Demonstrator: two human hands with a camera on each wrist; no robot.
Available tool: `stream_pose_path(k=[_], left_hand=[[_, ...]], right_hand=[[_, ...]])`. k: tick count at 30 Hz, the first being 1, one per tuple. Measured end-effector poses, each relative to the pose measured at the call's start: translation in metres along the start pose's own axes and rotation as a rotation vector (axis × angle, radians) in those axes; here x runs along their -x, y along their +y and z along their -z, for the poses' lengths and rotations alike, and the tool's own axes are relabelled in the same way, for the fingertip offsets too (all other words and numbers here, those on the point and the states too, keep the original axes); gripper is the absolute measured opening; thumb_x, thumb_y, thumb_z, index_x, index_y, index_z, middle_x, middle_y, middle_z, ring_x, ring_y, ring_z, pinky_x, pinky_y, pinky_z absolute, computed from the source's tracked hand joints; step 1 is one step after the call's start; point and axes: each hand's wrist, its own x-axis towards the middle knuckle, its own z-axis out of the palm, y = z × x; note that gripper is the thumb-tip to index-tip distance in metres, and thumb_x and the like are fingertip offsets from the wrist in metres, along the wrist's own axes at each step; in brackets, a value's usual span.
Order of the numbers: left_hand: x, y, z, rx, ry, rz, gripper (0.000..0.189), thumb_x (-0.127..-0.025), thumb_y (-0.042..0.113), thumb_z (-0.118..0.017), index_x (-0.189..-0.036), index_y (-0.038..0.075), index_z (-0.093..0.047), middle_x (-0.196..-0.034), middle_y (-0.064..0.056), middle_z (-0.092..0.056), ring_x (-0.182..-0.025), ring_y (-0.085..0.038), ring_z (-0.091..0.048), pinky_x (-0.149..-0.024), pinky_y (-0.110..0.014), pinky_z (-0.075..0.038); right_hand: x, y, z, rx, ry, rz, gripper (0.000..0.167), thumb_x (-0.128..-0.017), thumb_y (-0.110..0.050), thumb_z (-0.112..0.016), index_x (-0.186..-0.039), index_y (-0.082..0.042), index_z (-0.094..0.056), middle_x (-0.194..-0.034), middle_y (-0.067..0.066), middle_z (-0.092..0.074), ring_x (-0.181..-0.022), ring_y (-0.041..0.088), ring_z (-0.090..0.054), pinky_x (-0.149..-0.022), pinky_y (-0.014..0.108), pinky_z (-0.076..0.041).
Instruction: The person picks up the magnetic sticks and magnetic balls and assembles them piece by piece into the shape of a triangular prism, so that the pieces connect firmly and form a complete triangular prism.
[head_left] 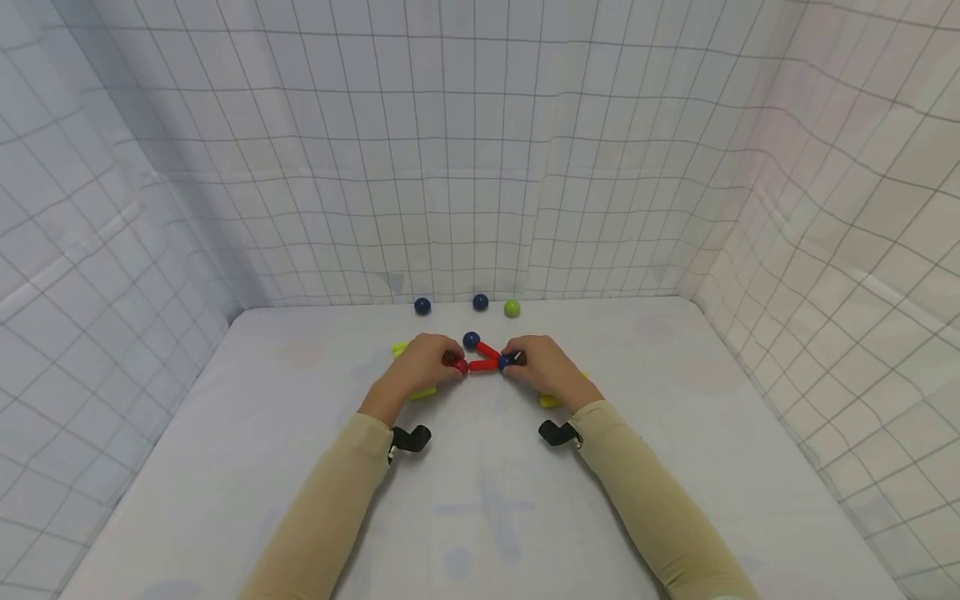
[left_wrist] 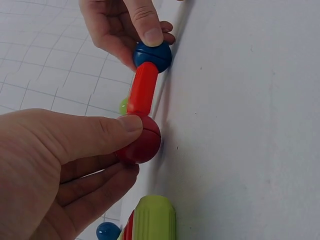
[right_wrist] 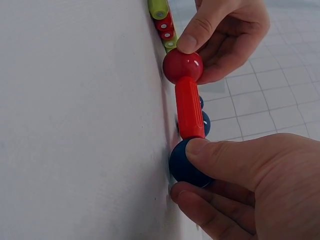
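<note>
We find the largest item to be the gridded white cloth (head_left: 480, 150), which stands behind and to both sides of the white desk (head_left: 480, 492). Over the desk we record two tan sleeves (head_left: 322, 500), one on each forearm, with a black fitting (head_left: 411, 438) by each cuff.

We note the left hand (head_left: 422, 367) with its grip clamped on a red ball (head_left: 461, 367), thumb against fingers. We note the right hand (head_left: 543, 364) with its grip clamped likewise on a dark blue ball (head_left: 507, 363). The two hands face each other near the back of the desk.

Beside the left hand we observe yellow-green rods (head_left: 423, 392); a yellow rod (head_left: 551, 401) lies partly hidden by the right wrist. Between the hands, a red rod (head_left: 483, 365) runs from the held blue ball to the red ball, meeting it in the wrist views. A second red rod (head_left: 488, 351) angles from the held ball to another blue ball (head_left: 471, 340).

Along the back edge we count two loose blue balls (head_left: 422, 306) and one green ball (head_left: 512, 308).
</note>
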Motion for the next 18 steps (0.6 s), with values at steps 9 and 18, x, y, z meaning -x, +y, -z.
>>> stream_pose_path(k=[9, 18], left_hand=[[0.0, 0.001, -0.003, 0.001, -0.003, 0.014, 0.032, -0.097, 0.016, -0.084, -0.127, 0.006, -0.078, -0.109, -0.003, -0.075, -0.101, -0.021, -0.066, -0.098, -0.041, -0.057], [0.02, -0.002, 0.027, 0.003, 0.044, 0.025, 0.036, -0.1, 0.018, -0.08, -0.132, 0.002, -0.075, -0.117, -0.012, -0.076, -0.108, -0.027, -0.069, -0.1, -0.045, -0.057]], right_hand=[[0.0, 0.002, -0.001, 0.004, 0.003, 0.001, 0.027, -0.098, -0.018, -0.084, -0.124, -0.011, -0.078, -0.106, 0.001, -0.075, -0.092, 0.015, -0.068, -0.09, 0.037, -0.058], [0.001, 0.002, -0.001, 0.012, 0.003, -0.007, 0.028, -0.099, -0.018, -0.083, -0.125, -0.011, -0.077, -0.107, 0.001, -0.075, -0.094, 0.015, -0.068, -0.091, 0.037, -0.058]])
